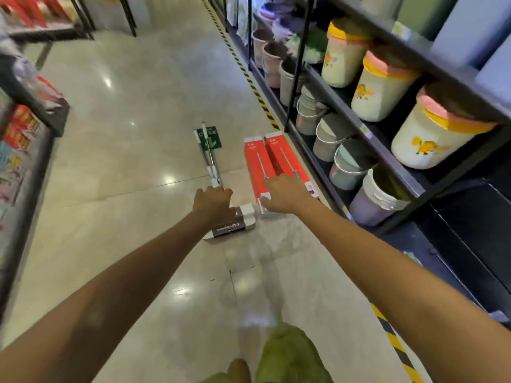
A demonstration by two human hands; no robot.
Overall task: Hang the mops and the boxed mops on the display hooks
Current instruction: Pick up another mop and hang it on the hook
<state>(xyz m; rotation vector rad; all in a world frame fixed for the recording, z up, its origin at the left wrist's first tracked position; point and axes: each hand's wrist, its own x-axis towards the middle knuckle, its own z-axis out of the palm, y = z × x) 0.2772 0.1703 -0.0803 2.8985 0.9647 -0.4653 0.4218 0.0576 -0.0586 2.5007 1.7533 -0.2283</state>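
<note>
Two flat mops [210, 158] lie side by side on the shop floor, their handles pointing away and their heads in brown and white card sleeves [235, 223]. My left hand [213, 201] reaches down over the near end of the handles, fingers curled around them just above the heads. To the right lie two long red mop boxes [258, 161], [286, 158], parallel to each other. My right hand [283, 193] rests on the near end of the left red box, fingers spread, thumb at its white end. No display hooks are in view.
A dark shelf unit [359, 128] on the right holds stacked buckets and lidded bins [437, 134], with yellow-black tape [249, 78] along its foot. Another shelf [30, 111] stands at the left. A green floor sticker [211, 138] lies under the mop handles. My knee [287, 357] shows at the bottom.
</note>
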